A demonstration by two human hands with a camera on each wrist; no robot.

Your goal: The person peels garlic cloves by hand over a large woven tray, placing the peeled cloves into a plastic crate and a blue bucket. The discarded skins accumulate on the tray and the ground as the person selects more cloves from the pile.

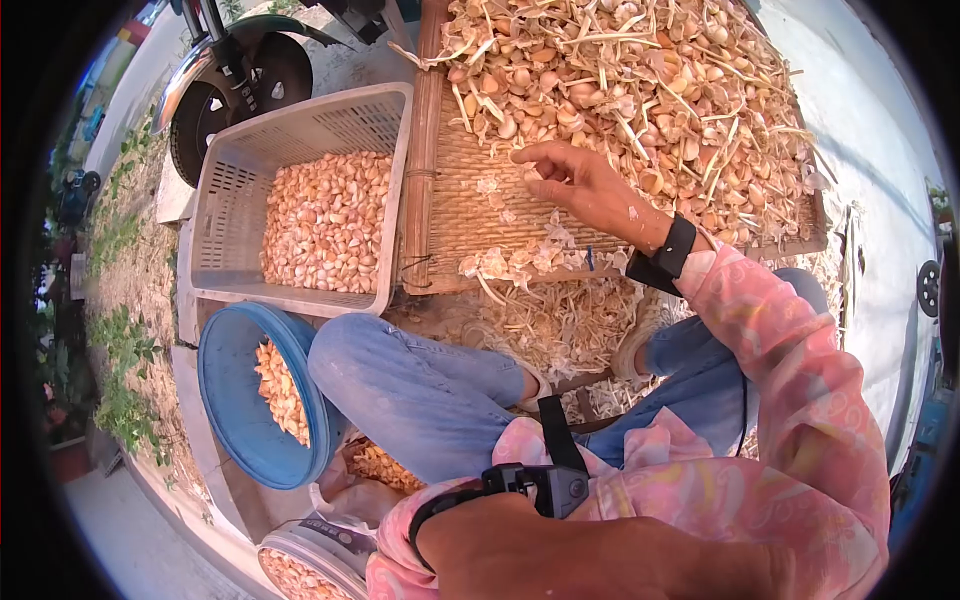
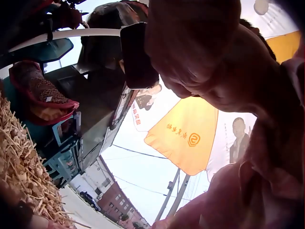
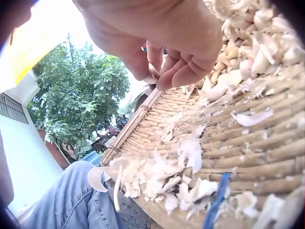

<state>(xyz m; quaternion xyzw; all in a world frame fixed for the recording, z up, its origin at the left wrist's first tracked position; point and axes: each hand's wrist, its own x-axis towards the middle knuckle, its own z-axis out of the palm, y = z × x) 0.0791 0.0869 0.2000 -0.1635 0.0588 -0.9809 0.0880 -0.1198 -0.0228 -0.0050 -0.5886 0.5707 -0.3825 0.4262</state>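
My right hand (image 1: 590,190) is over the woven mat (image 1: 450,230), its thumb and fingertips pinching a small pale garlic clove (image 1: 531,173). The right wrist view shows the curled fingers (image 3: 183,71) close round it, mostly covering it. Beside this hand a large heap of garlic cloves (image 1: 620,90), mixed with dry stalks and skins, covers the far part of the mat. My left hand (image 1: 590,550) is raised close to the head camera, above my lap, its fingers out of the head view. It is dark in the left wrist view, and I cannot tell whether it holds anything.
A grey plastic crate (image 1: 235,235) of cloves stands left of the mat. Nearer are a blue bucket (image 1: 240,400) and a white bucket (image 1: 320,550), both holding cloves. Loose skins (image 1: 545,258) lie along the mat's near edge. A wheel (image 1: 275,80) stands behind the crate.
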